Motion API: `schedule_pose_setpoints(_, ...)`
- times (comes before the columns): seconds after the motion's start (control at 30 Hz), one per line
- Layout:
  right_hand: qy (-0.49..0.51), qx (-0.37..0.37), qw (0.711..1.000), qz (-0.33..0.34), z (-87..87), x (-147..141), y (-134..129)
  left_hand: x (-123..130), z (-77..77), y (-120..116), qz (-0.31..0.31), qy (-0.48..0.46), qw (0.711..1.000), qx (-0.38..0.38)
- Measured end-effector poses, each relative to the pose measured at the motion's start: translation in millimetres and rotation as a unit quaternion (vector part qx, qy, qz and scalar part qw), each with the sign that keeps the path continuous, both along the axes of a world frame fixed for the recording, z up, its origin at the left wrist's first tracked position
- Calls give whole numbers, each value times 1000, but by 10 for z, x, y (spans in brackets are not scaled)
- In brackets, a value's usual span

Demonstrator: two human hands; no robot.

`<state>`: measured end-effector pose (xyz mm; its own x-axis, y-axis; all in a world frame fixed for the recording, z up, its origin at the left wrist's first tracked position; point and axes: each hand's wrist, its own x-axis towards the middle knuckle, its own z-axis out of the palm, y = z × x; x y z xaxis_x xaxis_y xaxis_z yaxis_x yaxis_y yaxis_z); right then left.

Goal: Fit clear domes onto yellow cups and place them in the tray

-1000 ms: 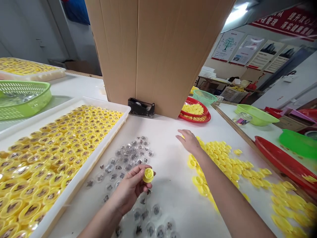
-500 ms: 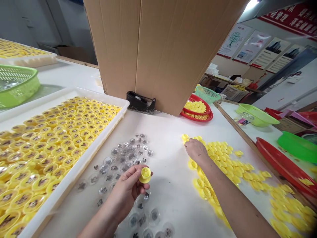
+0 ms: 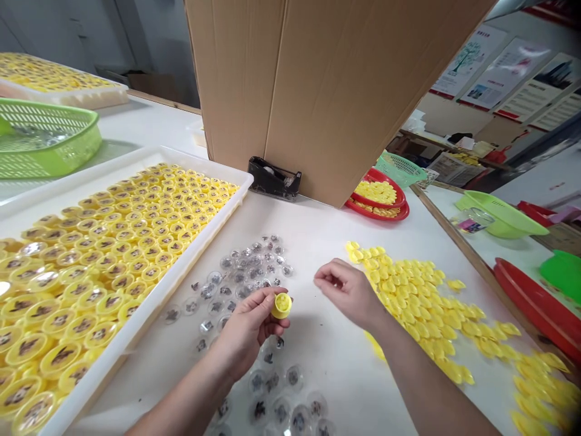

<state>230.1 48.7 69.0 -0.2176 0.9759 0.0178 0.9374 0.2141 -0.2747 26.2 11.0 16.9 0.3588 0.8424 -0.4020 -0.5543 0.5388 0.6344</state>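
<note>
My left hand (image 3: 254, 321) pinches a small round yellow cup (image 3: 282, 306) above the white table. To its right, my right hand (image 3: 347, 289) is raised over the table with fingers pressed together; whatever they hold, if anything, is hidden. Clear round discs with dark printed pictures (image 3: 245, 266) lie scattered beside and below my left hand. Many yellow pieces (image 3: 417, 297) are spread on the table, partly behind my right forearm. A white tray (image 3: 227, 209) at the left is filled with rows of yellow cups bearing printed pictures.
A tall cardboard box (image 3: 318, 97) stands behind a black tape dispenser (image 3: 275, 180). Red plates (image 3: 402, 211) with yellow pieces sit right of it. A green basket (image 3: 68, 154) is at the far left. Beyond a wooden edge lie a red tray (image 3: 535, 306) and a green basin (image 3: 503, 218).
My right hand has moved left, away from the yellow pieces and toward my left hand. My left hand still holds the yellow cup. The whole view has shifted slightly.
</note>
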Motion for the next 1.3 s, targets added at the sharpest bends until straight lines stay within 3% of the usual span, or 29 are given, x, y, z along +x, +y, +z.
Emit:
schedule_pose_setpoints(0.1,177,27,977,113,113,-357,-222,6,-1,-15,-10,1,1000,9)
schedule_pose_setpoints(0.2,199,23,968,151,94,-433,-255,-2,-12,-14,-14,2,1000,11)
schedule_pose_setpoints(0.27,150,25,982,109,37,-296,-136,-8,-16,-11,-9,9,1000,7)
schedule_pose_setpoints(0.37,31,56,997,-44,-67,128,218,-7,-20,-15,-3,15,1000,4)
schedule_pose_setpoints(0.53,-60,26,979,-193,-276,895,812,1,-36,-27,-17,22,1000,0)
schedule_pose_setpoints(0.7,-102,-57,954,-276,-469,1230,1034,-7,-68,-17,-14,38,999,-7)
schedule_pose_setpoints(1.0,-111,-112,944,-291,-584,1305,1086,26,-84,-25,-46,57,997,-20)
schedule_pose_setpoints(1.3,-119,-105,961,-225,-566,1043,706,7,-75,-43,-58,61,996,-2)
